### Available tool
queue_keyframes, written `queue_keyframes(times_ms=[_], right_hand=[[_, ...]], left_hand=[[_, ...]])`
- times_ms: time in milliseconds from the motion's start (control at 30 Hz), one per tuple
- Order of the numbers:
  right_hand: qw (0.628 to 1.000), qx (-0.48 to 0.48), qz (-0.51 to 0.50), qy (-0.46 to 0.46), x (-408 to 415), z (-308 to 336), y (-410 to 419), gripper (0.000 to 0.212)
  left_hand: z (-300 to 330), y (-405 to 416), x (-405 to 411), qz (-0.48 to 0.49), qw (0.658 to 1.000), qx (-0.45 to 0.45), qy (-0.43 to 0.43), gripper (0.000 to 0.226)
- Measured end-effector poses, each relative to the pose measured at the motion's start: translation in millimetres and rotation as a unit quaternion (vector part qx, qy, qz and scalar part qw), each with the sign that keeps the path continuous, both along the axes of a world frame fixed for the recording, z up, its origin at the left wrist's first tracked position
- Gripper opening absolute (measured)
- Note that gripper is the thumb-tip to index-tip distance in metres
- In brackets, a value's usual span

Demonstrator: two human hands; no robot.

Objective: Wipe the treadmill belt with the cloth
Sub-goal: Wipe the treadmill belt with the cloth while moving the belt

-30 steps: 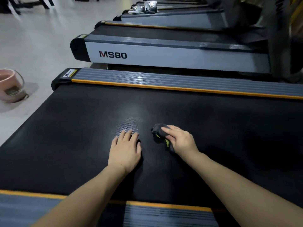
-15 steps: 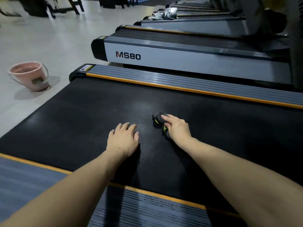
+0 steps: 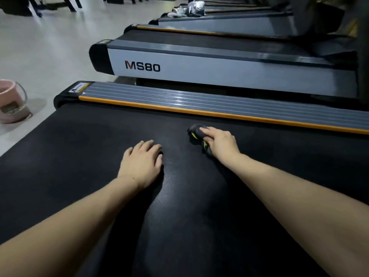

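Observation:
The black treadmill belt (image 3: 83,156) fills most of the view. A small dark cloth with yellow-green trim (image 3: 194,131) lies bunched on the belt near the far orange-edged rail. My right hand (image 3: 221,141) presses down on the cloth, fingers over it, and covers its near part. My left hand (image 3: 142,162) rests flat on the belt, palm down, fingers together, holding nothing, a little left of and nearer than the cloth.
A grey ribbed side rail with an orange strip (image 3: 219,105) borders the belt's far side. Beyond it stands a second treadmill marked MS80 (image 3: 142,66), then more treadmills. A pink bucket (image 3: 11,100) sits on the pale floor at left.
My right hand has pushed the cloth away from me, closer to the far rail. My left hand has stayed flat on the belt. The camera has moved forward over the belt.

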State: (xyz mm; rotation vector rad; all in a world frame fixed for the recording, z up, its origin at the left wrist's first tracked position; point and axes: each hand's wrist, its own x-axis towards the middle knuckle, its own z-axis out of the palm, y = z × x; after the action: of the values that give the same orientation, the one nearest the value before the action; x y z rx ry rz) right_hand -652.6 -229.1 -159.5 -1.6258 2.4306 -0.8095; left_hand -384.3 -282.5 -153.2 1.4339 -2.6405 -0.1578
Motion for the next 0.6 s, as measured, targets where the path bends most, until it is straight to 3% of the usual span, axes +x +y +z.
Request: queue_keyframes(times_ms=[200, 433, 600], right_hand=[[1.000, -0.017, -0.001, 0.016, -16.5, 2.0, -23.6, 0.031], [0.996, -0.002, -0.084, 0.016, -9.4, 4.6, -36.6, 0.031], [0.992, 0.025, -0.122, 0.028, 35.8, -3.3, -48.2, 0.031]], left_hand=[[0.7, -51.8, -12.3, -0.012, 1.000, 0.008, -0.013, 0.042], [-1.1, -76.0, -23.5, -0.028, 0.999, 0.038, -0.013, 0.040], [-13.4, -71.3, -21.6, -0.010, 0.999, 0.043, 0.004, 0.041]])
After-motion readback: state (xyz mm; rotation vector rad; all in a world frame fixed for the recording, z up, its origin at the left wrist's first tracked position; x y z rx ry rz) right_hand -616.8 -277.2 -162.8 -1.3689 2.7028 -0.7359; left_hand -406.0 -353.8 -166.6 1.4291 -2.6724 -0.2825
